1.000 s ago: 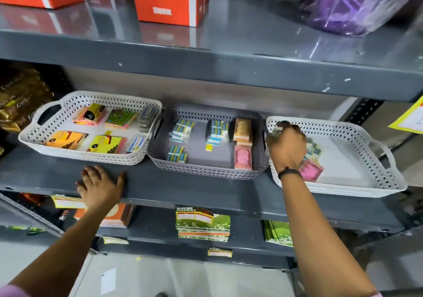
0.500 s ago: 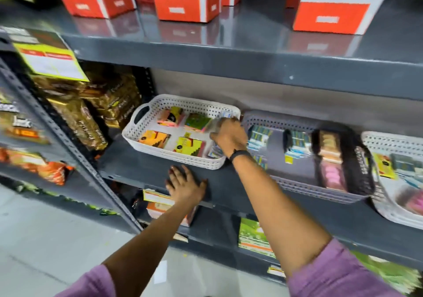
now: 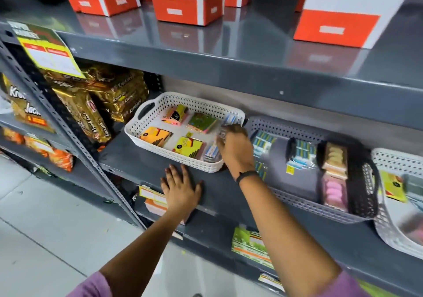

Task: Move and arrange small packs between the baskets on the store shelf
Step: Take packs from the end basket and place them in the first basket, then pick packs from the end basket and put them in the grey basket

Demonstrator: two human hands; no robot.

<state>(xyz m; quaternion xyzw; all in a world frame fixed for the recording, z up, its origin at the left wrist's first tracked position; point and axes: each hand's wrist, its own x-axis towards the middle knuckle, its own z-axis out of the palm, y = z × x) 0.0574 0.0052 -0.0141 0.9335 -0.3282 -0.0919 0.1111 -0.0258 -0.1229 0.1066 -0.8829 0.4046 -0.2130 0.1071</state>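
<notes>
Three perforated baskets stand side by side on the grey shelf. The left white basket holds yellow, orange and green small packs and blue-white ones. My right hand hovers over this basket's right end, fingers curled on a small clear pack. My left hand lies flat on the shelf's front edge, fingers spread, holding nothing. The grey middle basket holds blue-striped packs and pink and tan packs. The right white basket is partly cut off by the frame edge.
A black perforated piece stands at the grey basket's right end. Gold biscuit packs are stacked left of the white basket. Red-and-white boxes line the shelf above. Green packs lie on the shelf below.
My right hand went from the right white basket across to the left white basket's right end. The view swung left with it. My left hand stayed flat on the shelf edge.
</notes>
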